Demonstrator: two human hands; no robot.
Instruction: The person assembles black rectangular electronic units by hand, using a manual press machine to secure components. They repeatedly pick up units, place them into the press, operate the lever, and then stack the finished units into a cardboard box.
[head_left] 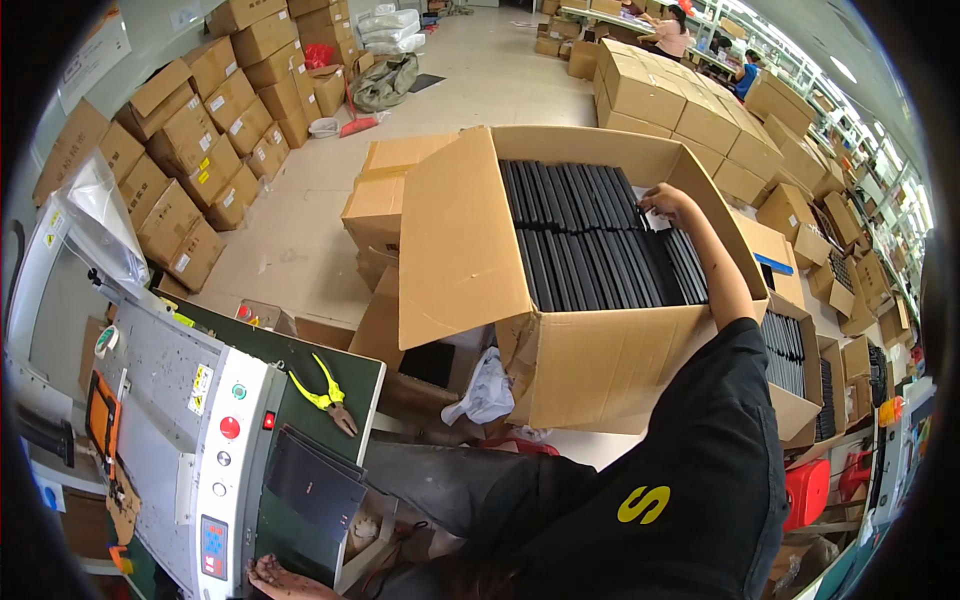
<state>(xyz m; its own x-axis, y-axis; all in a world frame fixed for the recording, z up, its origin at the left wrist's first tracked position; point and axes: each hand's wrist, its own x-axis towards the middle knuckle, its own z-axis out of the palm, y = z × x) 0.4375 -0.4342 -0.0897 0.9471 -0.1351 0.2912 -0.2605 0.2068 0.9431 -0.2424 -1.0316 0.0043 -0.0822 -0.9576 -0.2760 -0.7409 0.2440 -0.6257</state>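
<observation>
While cartons (188, 135) are labelled upper left, black panels (590, 265) are touched by the right hand (668, 204), pinch unclear, left hand (285, 580) loosely spread lower left, green tabletop (352, 374), pale floor (290, 225)

A head-worn fisheye looks down close over the open carton (600, 370)

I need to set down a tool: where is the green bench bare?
The green bench is bare right of the yellow-handled metal pliers, and between the flat black panels and left hand. Crowded: under pliers and panels.
</observation>
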